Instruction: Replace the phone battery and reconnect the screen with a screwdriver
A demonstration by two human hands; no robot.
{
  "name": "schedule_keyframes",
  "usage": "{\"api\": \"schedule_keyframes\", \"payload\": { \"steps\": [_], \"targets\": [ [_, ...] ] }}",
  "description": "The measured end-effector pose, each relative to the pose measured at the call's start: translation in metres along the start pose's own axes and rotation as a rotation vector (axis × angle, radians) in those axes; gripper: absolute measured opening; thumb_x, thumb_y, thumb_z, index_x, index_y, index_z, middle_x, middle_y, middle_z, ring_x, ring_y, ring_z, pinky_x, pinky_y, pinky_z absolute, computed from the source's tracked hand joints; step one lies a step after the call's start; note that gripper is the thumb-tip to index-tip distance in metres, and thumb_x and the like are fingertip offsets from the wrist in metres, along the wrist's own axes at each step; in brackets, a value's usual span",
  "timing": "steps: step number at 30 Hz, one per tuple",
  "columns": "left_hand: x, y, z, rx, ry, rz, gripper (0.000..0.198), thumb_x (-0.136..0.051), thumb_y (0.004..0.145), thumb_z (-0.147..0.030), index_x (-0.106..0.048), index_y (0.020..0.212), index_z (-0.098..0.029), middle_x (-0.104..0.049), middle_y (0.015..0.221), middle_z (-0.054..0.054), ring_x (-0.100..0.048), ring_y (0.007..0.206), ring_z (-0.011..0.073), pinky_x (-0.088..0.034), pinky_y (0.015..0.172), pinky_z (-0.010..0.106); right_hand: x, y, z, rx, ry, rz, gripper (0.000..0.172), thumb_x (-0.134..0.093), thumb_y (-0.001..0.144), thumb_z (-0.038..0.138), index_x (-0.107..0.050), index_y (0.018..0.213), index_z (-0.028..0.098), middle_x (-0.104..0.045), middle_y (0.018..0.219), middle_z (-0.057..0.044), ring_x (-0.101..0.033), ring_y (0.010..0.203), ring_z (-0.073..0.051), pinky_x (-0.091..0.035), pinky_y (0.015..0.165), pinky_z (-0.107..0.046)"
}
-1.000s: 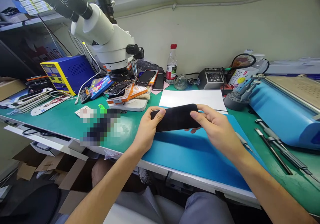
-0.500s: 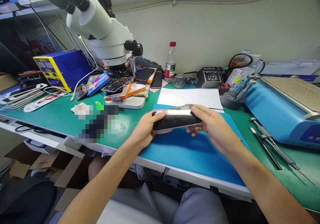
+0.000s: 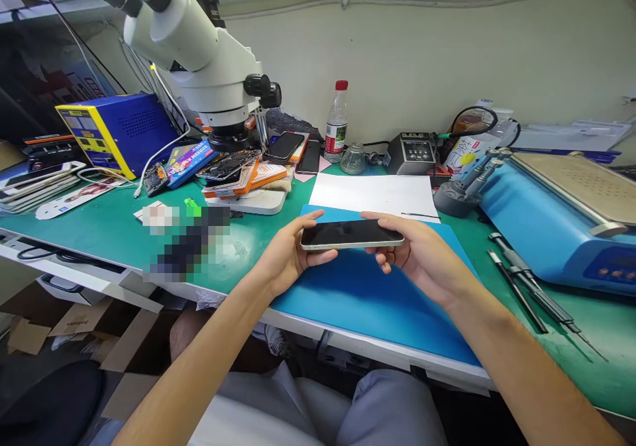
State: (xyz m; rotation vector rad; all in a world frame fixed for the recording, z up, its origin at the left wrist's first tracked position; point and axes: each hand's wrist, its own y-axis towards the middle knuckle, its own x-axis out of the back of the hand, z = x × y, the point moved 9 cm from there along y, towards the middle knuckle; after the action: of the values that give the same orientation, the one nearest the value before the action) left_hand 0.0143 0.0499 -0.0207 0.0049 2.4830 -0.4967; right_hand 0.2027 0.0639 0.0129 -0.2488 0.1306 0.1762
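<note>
A smartphone (image 3: pixel 352 234) with a black screen and a pale metal edge is held sideways above the blue mat (image 3: pixel 377 300). Its screen tilts up and away, so the near edge shows. My left hand (image 3: pixel 293 250) grips the phone's left end, thumb and fingers on its long edges. At the other end, my right hand (image 3: pixel 415 247) holds it between thumb and curled fingers. Behind the phone lies a white sheet of paper (image 3: pixel 372 193), with a thin dark tool (image 3: pixel 420 217) along its near edge.
A microscope (image 3: pixel 213 81) stands at left over stacked phones and boxes. A blue-yellow device (image 3: pixel 119 134) sits behind it. To the right are a blue heating plate unit (image 3: pixel 556 227), a screwdriver-like tool (image 3: pixel 539 293) and a dark pen-like tool (image 3: pixel 517 290). A red-capped bottle (image 3: pixel 336 124) stands behind.
Both hands have tilted the phone flatter, so its near metal edge shows more and the bright reflection on the screen is gone. The view has shifted slightly.
</note>
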Motion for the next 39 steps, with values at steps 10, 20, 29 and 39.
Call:
{"api": "schedule_keyframes", "payload": {
  "steps": [10, 20, 29, 39],
  "targets": [
    [-0.008, 0.003, 0.003, 0.133, -0.241, 0.124, 0.051, -0.043, 0.100, -0.016, -0.054, 0.148, 0.000, -0.079, 0.116, 0.023, -0.083, 0.103, 0.0292, -0.068, 0.069, 0.022, 0.004, 0.006, -0.004, -0.048, 0.039, 0.025, 0.028, -0.059, 0.097, 0.032, -0.077, 0.110, 0.015, -0.084, 0.093, -0.014, -0.060, 0.051, -0.015, -0.049, 0.045, -0.028],
    [-0.011, 0.007, 0.003, 0.145, -0.313, 0.216, 0.040, -0.047, 0.099, -0.021, -0.059, 0.133, -0.006, -0.077, 0.120, 0.024, -0.076, 0.122, 0.0338, -0.069, 0.074, 0.023, 0.008, 0.011, -0.004, -0.033, 0.038, 0.032, 0.022, -0.061, 0.096, 0.033, -0.078, 0.092, 0.019, -0.082, 0.083, -0.012, -0.059, 0.051, -0.016, -0.050, 0.043, -0.027],
    [-0.015, 0.006, -0.002, 0.117, -0.329, 0.296, 0.024, -0.048, 0.099, -0.022, -0.061, 0.114, -0.011, -0.076, 0.116, 0.022, -0.077, 0.121, 0.0351, -0.069, 0.077, 0.025, 0.012, 0.016, -0.015, -0.141, 0.139, -0.071, 0.011, -0.069, 0.089, 0.030, -0.077, 0.088, 0.022, -0.081, 0.080, -0.009, -0.059, 0.052, -0.018, -0.051, 0.042, -0.030],
    [-0.021, 0.001, -0.008, -0.025, -0.189, 0.315, 0.014, -0.061, 0.099, -0.019, -0.071, 0.106, -0.012, -0.078, 0.122, 0.013, -0.079, 0.101, 0.0220, -0.066, 0.101, 0.039, 0.019, 0.009, 0.003, 0.142, -0.091, -0.170, 0.035, -0.063, 0.093, 0.035, -0.076, 0.123, 0.024, -0.079, 0.115, -0.008, -0.073, 0.078, -0.022, -0.056, 0.051, -0.031]
  ]
}}
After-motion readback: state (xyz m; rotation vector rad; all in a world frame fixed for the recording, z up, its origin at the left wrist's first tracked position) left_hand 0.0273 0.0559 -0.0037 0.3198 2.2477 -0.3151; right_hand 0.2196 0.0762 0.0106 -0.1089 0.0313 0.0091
